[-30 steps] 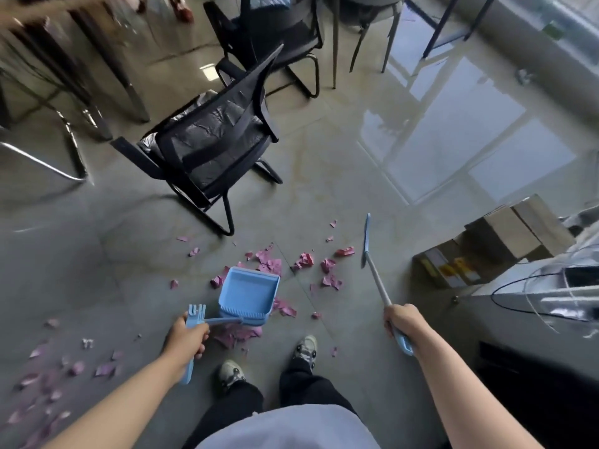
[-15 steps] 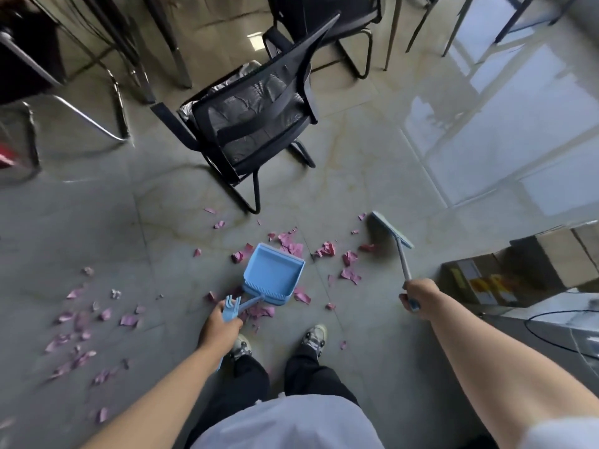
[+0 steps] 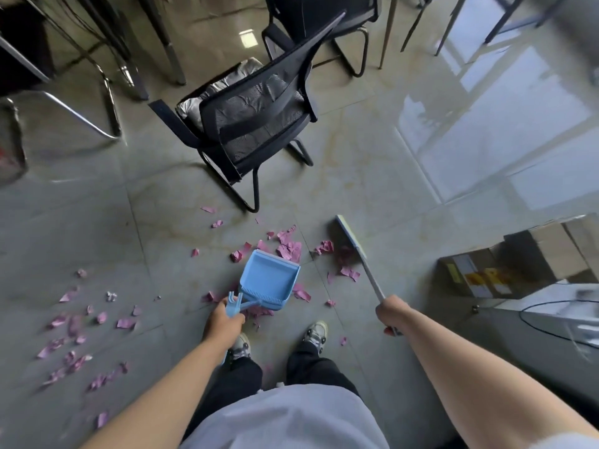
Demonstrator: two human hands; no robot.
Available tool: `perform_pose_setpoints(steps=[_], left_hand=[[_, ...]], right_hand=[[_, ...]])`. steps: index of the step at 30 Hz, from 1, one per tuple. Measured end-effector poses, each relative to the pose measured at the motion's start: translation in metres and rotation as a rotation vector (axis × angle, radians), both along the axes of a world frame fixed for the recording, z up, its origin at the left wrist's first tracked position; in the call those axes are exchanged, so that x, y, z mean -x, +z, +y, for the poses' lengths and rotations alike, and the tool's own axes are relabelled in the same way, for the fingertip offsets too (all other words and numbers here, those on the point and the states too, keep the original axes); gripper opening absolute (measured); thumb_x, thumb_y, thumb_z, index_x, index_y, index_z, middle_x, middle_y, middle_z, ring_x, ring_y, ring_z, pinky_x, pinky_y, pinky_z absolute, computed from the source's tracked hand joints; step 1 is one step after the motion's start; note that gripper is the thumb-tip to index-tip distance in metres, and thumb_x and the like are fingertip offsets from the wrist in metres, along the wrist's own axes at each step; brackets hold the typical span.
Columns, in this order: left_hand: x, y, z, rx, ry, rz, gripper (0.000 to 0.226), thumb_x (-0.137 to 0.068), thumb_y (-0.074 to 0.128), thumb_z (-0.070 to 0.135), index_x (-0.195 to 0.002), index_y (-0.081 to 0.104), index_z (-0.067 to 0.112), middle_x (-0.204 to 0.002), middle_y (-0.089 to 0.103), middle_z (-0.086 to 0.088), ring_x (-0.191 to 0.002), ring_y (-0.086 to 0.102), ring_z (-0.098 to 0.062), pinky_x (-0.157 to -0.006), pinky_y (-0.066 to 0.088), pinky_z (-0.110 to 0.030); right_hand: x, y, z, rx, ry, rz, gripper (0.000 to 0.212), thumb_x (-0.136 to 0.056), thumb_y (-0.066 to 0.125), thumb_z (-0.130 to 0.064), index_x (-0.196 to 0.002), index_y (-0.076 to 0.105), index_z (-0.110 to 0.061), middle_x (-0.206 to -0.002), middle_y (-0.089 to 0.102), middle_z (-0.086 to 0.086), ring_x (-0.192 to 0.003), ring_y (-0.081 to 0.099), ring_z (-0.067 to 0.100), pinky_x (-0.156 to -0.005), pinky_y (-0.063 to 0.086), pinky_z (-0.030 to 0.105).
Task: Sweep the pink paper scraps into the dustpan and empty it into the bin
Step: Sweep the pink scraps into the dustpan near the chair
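broom [image 3: 350, 237] nearer scraps [image 3: 289, 246], dustpan [image 3: 269, 276] seemingly empty

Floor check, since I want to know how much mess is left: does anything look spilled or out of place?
Yes. Torn pink paper scraps litter the tiles around the blue dustpan, with a second scatter off to the left. The dustpan itself looks empty. The left hand holds its handle; the right hand holds the broom.

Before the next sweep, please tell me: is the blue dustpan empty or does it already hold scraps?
Empty: the dustpan shows only bare blue inside; pink scraps lie around it.
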State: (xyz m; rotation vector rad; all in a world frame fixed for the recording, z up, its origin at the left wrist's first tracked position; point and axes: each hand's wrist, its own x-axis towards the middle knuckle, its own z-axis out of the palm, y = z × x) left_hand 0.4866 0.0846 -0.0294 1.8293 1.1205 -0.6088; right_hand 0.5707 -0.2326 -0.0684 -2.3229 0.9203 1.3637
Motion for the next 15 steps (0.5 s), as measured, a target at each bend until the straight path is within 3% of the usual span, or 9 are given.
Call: perform_pose_setpoints(steps=[5, 9, 12, 15], left_hand=[[0.003, 0.005, 0.026, 0.041, -0.021, -0.023, 0.036, -0.085, 0.048, -0.008, -0.118, 0.054, 0.003, -0.088, 0.055, -0.012, -0.076, 0.049, -0.023, -0.060, 0.036, -0.027], [0.015, 0.010, 0.062, 0.067, -0.078, -0.020, 0.039, -0.088, 0.046, -0.009, -0.125, 0.051, 0.003, -0.109, 0.059, -0.018, -0.087, 0.048, -0.021, -0.073, 0.039, -0.029], [0.025, 0.009, 0.087, 0.079, -0.113, -0.029, 0.041, -0.089, 0.046, -0.007, -0.128, 0.050, 0.005, -0.116, 0.059, -0.018, -0.088, 0.048, -0.022, -0.075, 0.037, -0.027], [0.033, 0.009, 0.106, 0.089, -0.151, -0.021, 0.044, -0.090, 0.044, -0.008, -0.132, 0.047, 0.004, -0.121, 0.058, -0.020, -0.090, 0.047, -0.021, -0.083, 0.043, -0.035]], right_hand=[[0.031, 0.012, 0.048, 0.003, 0.047, 0.017, 0.042, -0.095, 0.030, -0.004, -0.135, 0.042, -0.004, -0.081, 0.046, 0.013, -0.054, 0.052, 0.022, -0.039, 0.040, 0.022], [0.061, 0.019, 0.100, 0.003, 0.052, 0.057, 0.038, -0.095, 0.034, -0.001, -0.131, 0.046, 0.000, -0.077, 0.047, 0.014, -0.056, 0.050, 0.022, -0.043, 0.039, 0.025], [0.087, 0.019, 0.132, 0.001, 0.019, 0.071, 0.038, -0.096, 0.035, -0.008, -0.132, 0.045, -0.003, -0.081, 0.048, 0.012, -0.054, 0.051, 0.021, -0.038, 0.039, 0.020], [0.114, 0.017, 0.157, -0.026, -0.023, 0.070, 0.031, -0.098, 0.039, -0.017, -0.125, 0.049, -0.007, -0.081, 0.049, 0.010, -0.053, 0.051, 0.021, -0.034, 0.037, 0.016]])
